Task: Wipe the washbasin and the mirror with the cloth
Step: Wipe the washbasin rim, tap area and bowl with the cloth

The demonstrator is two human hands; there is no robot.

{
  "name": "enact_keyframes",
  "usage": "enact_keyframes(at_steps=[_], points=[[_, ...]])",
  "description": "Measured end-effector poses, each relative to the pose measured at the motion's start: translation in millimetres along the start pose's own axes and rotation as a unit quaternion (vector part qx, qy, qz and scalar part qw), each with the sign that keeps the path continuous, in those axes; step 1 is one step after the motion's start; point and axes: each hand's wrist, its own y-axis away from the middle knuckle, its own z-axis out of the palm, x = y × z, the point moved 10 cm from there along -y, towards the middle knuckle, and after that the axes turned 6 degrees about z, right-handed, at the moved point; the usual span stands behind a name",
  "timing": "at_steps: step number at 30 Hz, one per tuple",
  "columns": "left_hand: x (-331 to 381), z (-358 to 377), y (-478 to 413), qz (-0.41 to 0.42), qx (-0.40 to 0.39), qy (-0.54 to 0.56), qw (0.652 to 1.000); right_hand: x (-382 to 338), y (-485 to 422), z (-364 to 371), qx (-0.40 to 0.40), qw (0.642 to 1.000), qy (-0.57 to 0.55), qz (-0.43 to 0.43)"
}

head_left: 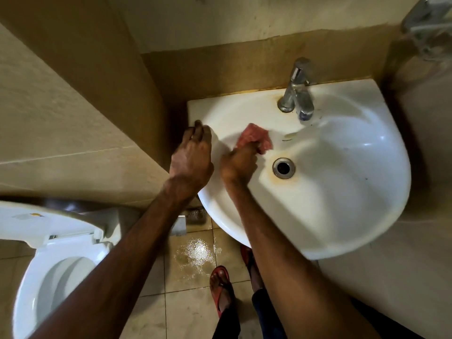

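A white washbasin [342, 182] is fixed in the corner, with a chrome tap [297, 89] at its back and a rust-stained drain [283, 168] in the bowl. My right hand [238, 165] presses a pink cloth [256, 138] against the bowl's left inner wall, just left of the drain. My left hand [193, 155] rests flat on the basin's left rim, fingers spread over the edge. No mirror is in view.
A white toilet [53, 265] with its lid up stands at the lower left. The tiled floor [193, 255] below the basin is wet. My feet in red sandals [221, 287] stand under the basin. A metal fitting [430, 25] juts from the upper right wall.
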Motion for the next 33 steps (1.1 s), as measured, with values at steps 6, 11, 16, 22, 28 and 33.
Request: enact_keyframes(at_steps=[6, 11, 16, 22, 28, 33], points=[[-2, -5, -4, 0.017, -0.030, -0.034, 0.999, 30, 4, 1, -0.079, 0.944, 0.274, -0.166], [0, 0, -7, 0.023, -0.049, -0.068, 0.996, 20, 10, 19, -0.114, 0.945, 0.264, -0.157], [0, 3, -11, 0.019, -0.055, -0.086, 0.995, 25, 20, -5, -0.179, 0.886, 0.284, -0.319], [-1, 3, -11, 0.029, -0.047, -0.075, 0.996, 36, 4, -18, -0.117, 0.932, 0.237, -0.249], [-7, -1, -13, 0.037, -0.034, -0.024, 0.998, 40, 23, -12, -0.226, 0.886, 0.173, -0.367], [-9, -6, -13, 0.042, -0.026, 0.005, 0.999, 56, -15, -29, -0.111, 0.911, 0.273, -0.290]])
